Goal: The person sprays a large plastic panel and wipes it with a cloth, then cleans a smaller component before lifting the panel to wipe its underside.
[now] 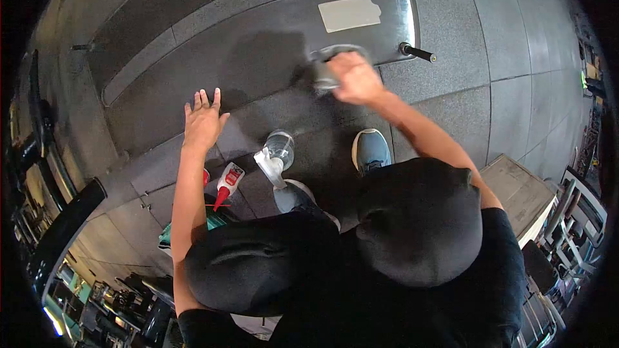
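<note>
My right hand [356, 77], smeared by motion, presses a grey cloth [324, 77] onto a long dark panel [258, 58] near its right end. My left hand [204, 120] lies flat with its fingers spread on the panel's near left part, holding nothing. Between my hands and my shoes stands a clear spray bottle [281, 147] with a white trigger head. A white glue bottle with a red cap [230, 177] lies left of it, below my left hand.
A pale label-like patch [350, 14] and a black peg with a threaded end [419, 52] are on the panel's right part. A wooden box [518, 190] sits at right beside metal frames [574, 219]. Black tubes [68, 238] rise at left. Small screws [146, 205] lie on the tiled floor.
</note>
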Demonstrator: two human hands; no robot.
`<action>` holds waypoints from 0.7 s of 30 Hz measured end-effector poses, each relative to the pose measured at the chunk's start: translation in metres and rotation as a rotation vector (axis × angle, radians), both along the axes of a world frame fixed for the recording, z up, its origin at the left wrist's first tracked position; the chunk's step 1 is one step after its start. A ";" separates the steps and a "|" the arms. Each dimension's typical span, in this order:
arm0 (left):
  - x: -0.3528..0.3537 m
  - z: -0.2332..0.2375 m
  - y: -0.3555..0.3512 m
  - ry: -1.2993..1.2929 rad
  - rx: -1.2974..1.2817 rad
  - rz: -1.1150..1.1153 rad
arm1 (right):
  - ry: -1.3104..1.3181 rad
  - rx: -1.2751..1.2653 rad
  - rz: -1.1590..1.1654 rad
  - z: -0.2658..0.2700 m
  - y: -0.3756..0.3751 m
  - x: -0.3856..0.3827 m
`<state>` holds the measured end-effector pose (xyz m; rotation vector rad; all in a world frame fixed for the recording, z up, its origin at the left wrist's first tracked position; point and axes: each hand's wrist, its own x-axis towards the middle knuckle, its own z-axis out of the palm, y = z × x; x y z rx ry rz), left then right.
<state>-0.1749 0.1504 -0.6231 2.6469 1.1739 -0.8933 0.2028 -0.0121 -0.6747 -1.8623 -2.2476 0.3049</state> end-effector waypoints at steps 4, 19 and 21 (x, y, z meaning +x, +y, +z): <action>0.004 0.006 0.002 -0.004 -0.029 0.034 | -0.047 0.019 -0.233 0.014 -0.027 0.083; 0.011 0.009 0.003 -0.009 -0.065 0.066 | 0.046 -0.012 -0.012 0.008 -0.024 -0.046; 0.010 0.011 0.003 -0.015 -0.059 0.063 | -0.041 -0.042 -0.065 0.005 -0.026 -0.036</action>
